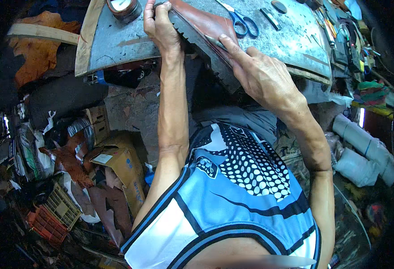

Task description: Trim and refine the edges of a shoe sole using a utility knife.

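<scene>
A brown leather boot (201, 19) with a thick black lugged sole lies on its side across the front edge of the worktable. My left hand (163, 31) grips its far end, fingers on top and the palm against the sole side. My right hand (262, 74) is closed near the other end of the boot, index finger stretched along a slim pointed tool (212, 41). That tool lies along the line where the leather meets the sole. My curled fingers hide its other end, so its kind cannot be told.
Blue-handled scissors (243, 24) rest on the grey worktable (116, 47), with a small metal-and-black piece (270, 19) beyond. A round tin (124, 10) stands at the far left. Hand tools crowd the right side. Cardboard boxes (125, 166), leather scraps and crates (62, 206) fill the lower left.
</scene>
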Tool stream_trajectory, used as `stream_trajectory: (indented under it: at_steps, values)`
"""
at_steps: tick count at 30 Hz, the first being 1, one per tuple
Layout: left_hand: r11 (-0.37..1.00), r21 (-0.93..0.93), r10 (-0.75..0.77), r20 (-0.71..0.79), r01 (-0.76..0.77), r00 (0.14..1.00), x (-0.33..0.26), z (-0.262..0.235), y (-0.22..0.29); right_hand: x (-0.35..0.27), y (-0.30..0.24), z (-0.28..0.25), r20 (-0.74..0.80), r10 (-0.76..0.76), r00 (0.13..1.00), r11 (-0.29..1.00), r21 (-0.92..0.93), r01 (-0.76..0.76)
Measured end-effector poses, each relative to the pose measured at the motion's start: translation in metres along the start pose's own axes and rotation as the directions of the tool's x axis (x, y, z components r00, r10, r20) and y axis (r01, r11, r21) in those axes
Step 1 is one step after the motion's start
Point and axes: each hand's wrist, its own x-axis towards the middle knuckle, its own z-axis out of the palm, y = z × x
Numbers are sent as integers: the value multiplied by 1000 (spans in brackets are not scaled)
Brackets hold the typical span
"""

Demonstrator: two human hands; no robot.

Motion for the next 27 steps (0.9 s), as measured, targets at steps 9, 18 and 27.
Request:
stream_trajectory:
  at_steps: [9, 18, 27]
  values:
    - [999, 38, 18, 46, -20, 999, 7, -1, -5, 10, 4, -6, -40, -64, 997, 998, -19, 64]
    - [999, -14, 33, 153, -31, 988, 24, 9, -18, 23, 23, -7, -52, -159, 986, 985, -83, 154]
    - [999, 1, 42, 155, -42, 987, 25, 4, -23, 16, 17, -17, 40, -121, 992, 987, -97, 125]
